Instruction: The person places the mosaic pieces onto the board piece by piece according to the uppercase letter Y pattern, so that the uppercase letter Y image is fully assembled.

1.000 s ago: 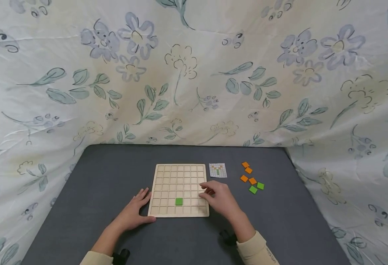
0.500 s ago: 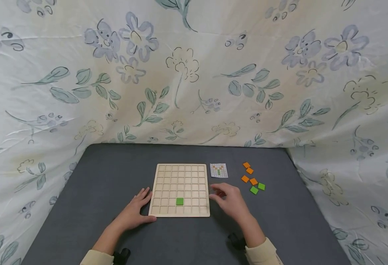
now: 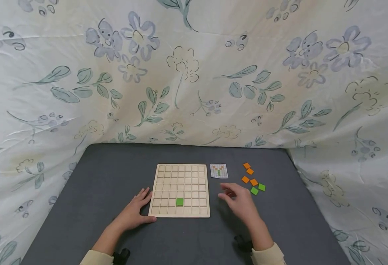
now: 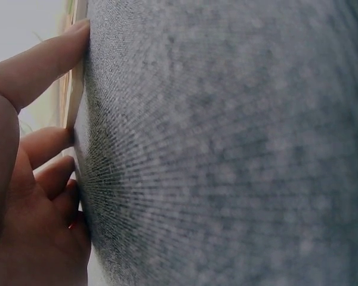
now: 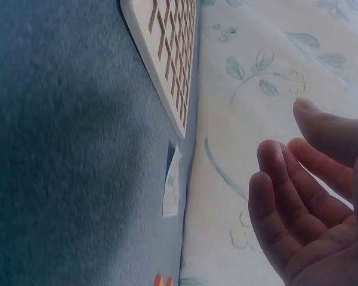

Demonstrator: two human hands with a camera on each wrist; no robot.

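A pale wooden grid board [image 3: 194, 181] lies flat on the table, with one green square tile [image 3: 179, 201] in a lower cell. My left hand [image 3: 133, 210] rests against the board's near left corner, fingers along the left side and thumb at the front edge. In the left wrist view, the thumb and fingertips touch the board's rim [image 4: 75, 98]. My right hand [image 3: 239, 200] hovers right of the board, its fingers loosely bent. The right wrist view shows a gap between thumb and fingers, with nothing held. Loose orange tiles [image 3: 245, 179] and green tiles [image 3: 261, 187] lie beyond it.
A small printed pattern card [image 3: 219, 171] lies beside the board's far right corner. The dark grey table [image 3: 121, 162] ends at a floral curtain [image 3: 194, 81] at the back and sides.
My right hand has moved from over the board's right side to the right, off the board and closer to the loose tiles. The left hand stays at the board's corner.
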